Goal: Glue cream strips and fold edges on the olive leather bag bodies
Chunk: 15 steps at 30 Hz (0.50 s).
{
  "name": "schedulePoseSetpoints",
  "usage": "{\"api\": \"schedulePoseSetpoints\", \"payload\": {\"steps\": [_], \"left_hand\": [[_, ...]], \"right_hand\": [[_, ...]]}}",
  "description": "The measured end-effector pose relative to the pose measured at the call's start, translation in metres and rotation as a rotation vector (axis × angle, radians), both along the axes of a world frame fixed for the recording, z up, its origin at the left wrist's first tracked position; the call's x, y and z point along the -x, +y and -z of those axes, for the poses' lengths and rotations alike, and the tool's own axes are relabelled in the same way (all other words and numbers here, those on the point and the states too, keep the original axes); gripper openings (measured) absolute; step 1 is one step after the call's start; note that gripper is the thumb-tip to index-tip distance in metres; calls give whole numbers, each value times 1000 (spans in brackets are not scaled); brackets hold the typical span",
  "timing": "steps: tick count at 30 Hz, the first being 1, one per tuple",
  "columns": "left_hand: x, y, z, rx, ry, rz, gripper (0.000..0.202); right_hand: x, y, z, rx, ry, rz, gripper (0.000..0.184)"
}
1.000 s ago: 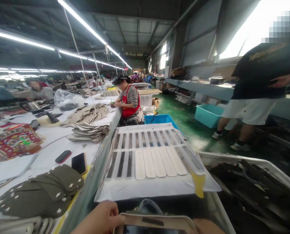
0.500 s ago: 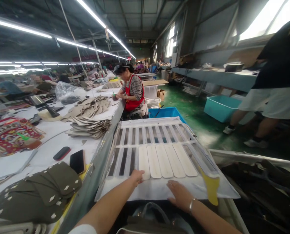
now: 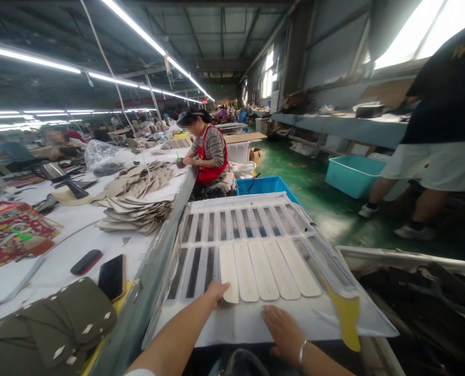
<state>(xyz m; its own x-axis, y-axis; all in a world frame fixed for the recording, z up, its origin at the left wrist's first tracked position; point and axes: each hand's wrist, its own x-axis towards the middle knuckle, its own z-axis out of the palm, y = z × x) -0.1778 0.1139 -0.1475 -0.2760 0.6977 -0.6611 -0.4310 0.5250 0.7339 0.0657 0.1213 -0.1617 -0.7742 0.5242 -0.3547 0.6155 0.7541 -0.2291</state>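
Observation:
Several cream strips with rounded ends [image 3: 258, 271] lie side by side across the near row of a white slotted frame [image 3: 251, 318]. My left hand [image 3: 216, 292] is at the lower left edge of the leftmost cream strip [image 3: 229, 274]. Its fingers are closed on that edge, with the thumb side over the surface; the curled fingers are partly hidden. Below the strips, my right hand [image 3: 282, 329] rests palm down on the frame's near border, fingers stretched out, holding nothing. A yellow piece [image 3: 345, 313] sticks out from the frame's right side.
To the left, a table carries dark olive pieces [image 3: 60, 324], a phone [image 3: 112, 277], a black-red object [image 3: 86, 262] and stacked grey-beige pieces [image 3: 138, 214]. Beyond the frame sit a blue bin [image 3: 269, 185] and a seated co-worker [image 3: 212, 149]. Another person [image 3: 443, 104] stands right.
The view has shifted, so the frame sits slightly lower. My left hand has gone from a pointing finger on the leftmost strip to fingers closed at its edge. My right hand remains flat.

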Motion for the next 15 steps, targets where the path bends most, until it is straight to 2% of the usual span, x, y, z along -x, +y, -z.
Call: {"api": "schedulePoseSetpoints", "payload": {"steps": [4, 7, 9, 12, 15], "left_hand": [[31, -16, 1, -39, -59, -57, 25], [61, -34, -3, -80, -95, -129, 25], [70, -43, -6, -126, -122, -176, 25], [60, -50, -8, -217, -178, -242, 24], [39, -57, -7, -290, -240, -310, 22]], "right_hand": [[0, 0, 13, -92, 63, 17, 73], [3, -1, 16, -114, 77, 12, 70], [9, -4, 15, -142, 53, 11, 70], [18, -11, 11, -178, 14, 29, 72], [20, -18, 7, -121, -20, 67, 82]]}}
